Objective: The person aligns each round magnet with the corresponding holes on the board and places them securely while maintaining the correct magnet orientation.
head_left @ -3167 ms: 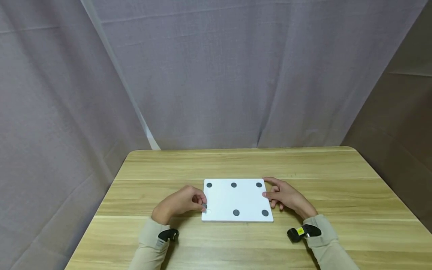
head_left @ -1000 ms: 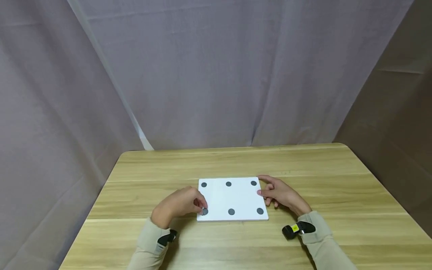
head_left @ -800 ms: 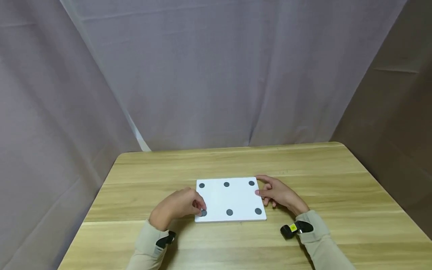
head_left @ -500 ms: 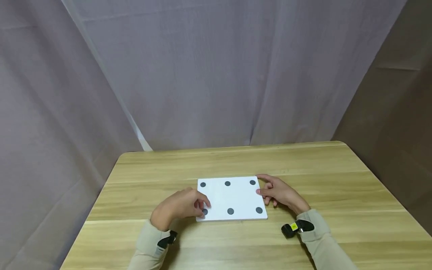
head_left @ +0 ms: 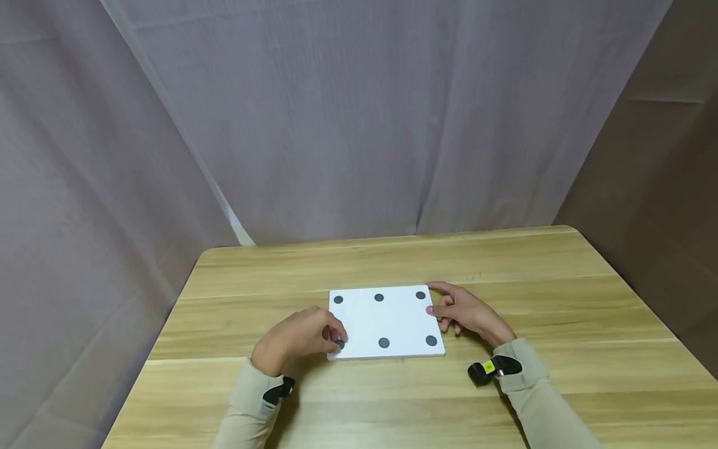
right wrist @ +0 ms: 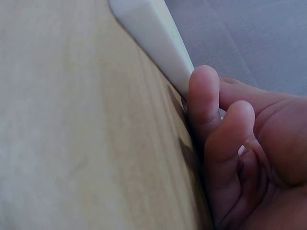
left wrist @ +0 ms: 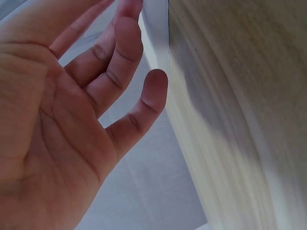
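Note:
A white rectangular board [head_left: 378, 321] lies flat on the wooden table, with several dark round discs on it, spread along its far and near edges. At the near left corner my left hand [head_left: 300, 335] pinches one dark disc [head_left: 340, 344] between thumb and index finger; the fingers partly cover it. My right hand [head_left: 470, 310] holds the board's right edge, thumb on top and index finger at the far right corner. The left wrist view shows the other fingers of the left hand [left wrist: 91, 96] loosely bent beside the board's edge [left wrist: 156, 33]; the disc is hidden there.
The wooden table [head_left: 392, 399] carries the board near its middle. Grey curtains [head_left: 336, 125] hang behind and on the left, with a brownish cloth [head_left: 656, 199] on the right. Each wrist wears a black strap device [head_left: 488, 371].
Earlier my left hand held the disc beside a bare round spot at the near left corner; the disc came onto it. The fingers spread, then closed on the disc again. My right hand kept its hold.

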`<state>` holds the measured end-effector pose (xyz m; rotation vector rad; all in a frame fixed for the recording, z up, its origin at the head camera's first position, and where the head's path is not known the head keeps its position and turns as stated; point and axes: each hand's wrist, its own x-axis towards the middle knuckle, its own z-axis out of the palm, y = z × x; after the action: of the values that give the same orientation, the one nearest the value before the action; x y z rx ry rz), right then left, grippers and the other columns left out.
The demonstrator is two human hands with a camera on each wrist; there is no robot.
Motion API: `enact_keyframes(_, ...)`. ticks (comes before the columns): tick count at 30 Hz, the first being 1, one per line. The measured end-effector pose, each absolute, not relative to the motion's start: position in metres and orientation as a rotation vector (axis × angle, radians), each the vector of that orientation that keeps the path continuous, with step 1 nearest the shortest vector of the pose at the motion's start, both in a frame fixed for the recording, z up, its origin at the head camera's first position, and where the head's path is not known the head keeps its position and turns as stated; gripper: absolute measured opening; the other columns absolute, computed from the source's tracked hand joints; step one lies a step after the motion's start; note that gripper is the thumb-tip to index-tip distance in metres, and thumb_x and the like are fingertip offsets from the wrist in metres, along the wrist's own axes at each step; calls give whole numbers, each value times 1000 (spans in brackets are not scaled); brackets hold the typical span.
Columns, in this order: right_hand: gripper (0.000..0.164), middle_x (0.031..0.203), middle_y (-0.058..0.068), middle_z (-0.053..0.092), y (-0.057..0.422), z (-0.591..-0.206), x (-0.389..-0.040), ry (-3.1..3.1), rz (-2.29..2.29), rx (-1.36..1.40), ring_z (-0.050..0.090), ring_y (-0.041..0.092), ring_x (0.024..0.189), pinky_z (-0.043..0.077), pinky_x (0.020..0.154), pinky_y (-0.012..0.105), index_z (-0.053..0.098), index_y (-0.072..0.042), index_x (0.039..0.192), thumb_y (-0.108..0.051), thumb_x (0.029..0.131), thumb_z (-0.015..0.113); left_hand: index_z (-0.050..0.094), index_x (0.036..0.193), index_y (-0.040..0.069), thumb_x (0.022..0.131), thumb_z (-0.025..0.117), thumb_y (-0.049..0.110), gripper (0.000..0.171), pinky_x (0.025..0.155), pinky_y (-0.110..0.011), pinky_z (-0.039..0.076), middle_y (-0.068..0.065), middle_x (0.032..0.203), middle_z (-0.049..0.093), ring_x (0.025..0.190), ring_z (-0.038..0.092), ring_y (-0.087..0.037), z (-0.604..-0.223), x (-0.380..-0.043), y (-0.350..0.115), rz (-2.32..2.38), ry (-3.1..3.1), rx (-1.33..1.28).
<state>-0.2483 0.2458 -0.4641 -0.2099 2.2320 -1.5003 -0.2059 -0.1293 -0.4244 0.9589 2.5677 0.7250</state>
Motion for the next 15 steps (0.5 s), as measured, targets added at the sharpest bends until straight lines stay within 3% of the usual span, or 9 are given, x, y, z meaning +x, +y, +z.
enact_keyframes(6, 73, 81, 8, 62, 248, -458, -253, 2252, -1511, -259, 62, 13, 60, 46, 44, 21, 30, -2, 164, -14, 104, 69, 82, 93, 19, 90, 80, 6, 14, 76, -24, 55, 12, 85, 72, 78, 62, -1, -419, -211, -132, 736, 2595, 932)
enact_keyframes(15, 72, 81, 7, 63, 246, -468, -248, 2240, -1502, -193, 63, 13, 60, 47, 45, 22, 33, -4, 164, -14, 103, 70, 80, 99, 13, 90, 81, 5, 11, 69, -21, 52, 11, 77, 65, 73, 58, -2, -428, -209, -138, 858, 2489, 960)
